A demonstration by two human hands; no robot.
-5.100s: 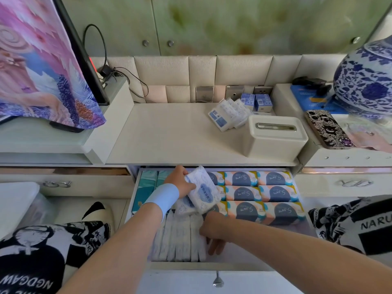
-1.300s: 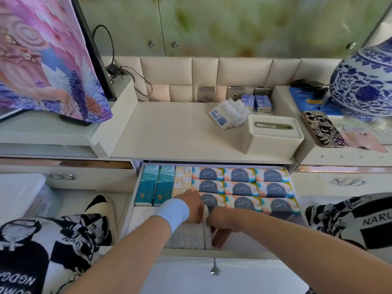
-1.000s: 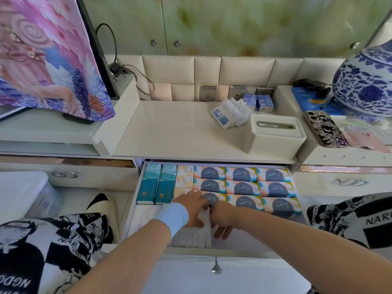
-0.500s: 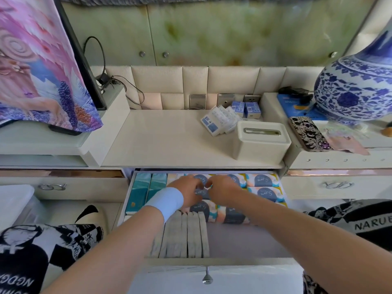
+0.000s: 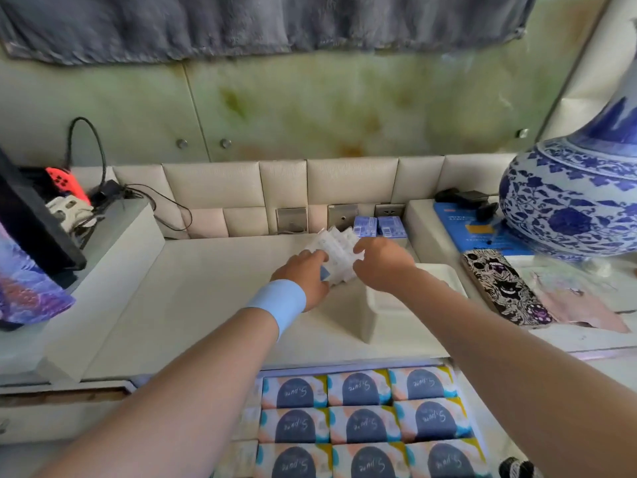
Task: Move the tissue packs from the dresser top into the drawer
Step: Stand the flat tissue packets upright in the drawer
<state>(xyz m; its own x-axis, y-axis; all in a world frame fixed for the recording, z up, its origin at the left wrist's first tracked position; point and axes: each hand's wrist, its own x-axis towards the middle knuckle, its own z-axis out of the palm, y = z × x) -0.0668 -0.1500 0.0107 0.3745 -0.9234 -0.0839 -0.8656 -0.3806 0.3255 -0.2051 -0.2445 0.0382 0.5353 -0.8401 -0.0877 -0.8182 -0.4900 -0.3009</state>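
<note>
White-wrapped tissue packs (image 5: 336,253), a short row of slim pocket pkts leaning on each other, sit on the dresser top (image 5: 206,288) toward its back right, just in front of the wall sockets (image 5: 388,210). Wrap is pale w/ fine dotted print, too small to read. A blue label patch shows on the nearest pack's end, text illegible.

Left hand (image 5: 303,276), w/ a pale blue wristband (image 5: 280,305) on the wrist, curls its fingers onto the row's left end, right by the blue patch. Right hand (image 5: 381,263) curls round the right end. Hands are apart, w/ the row squeezed btwn them. Can't tell if it's lifted off the surface.

Two small blue packs (image 5: 377,226) stand upright just behind, against the back panel, print unreadable. White tissue box (image 5: 389,315) sits just beside the row, under the right wrist.

Open drawer (image 5: 487,429) below holds bigger soft packs (image 5: 363,424) in a 3-across grid. Each has a dark navy arch reading "S.pure", upside-down from this angle, w/ orange, teal and yellow edges.

Right shelf:
- blue-and-white porcelain vase (image 5: 579,198)
- phone (image 5: 505,291) in a black-and-white cartoon-monster case
- blue booklet (image 5: 479,236) w/ an orange block, writing too small to read

Left side:
- red game controller (image 5: 67,182)
- black cable (image 5: 100,150)
- dark screen edge (image 5: 31,222)
</note>
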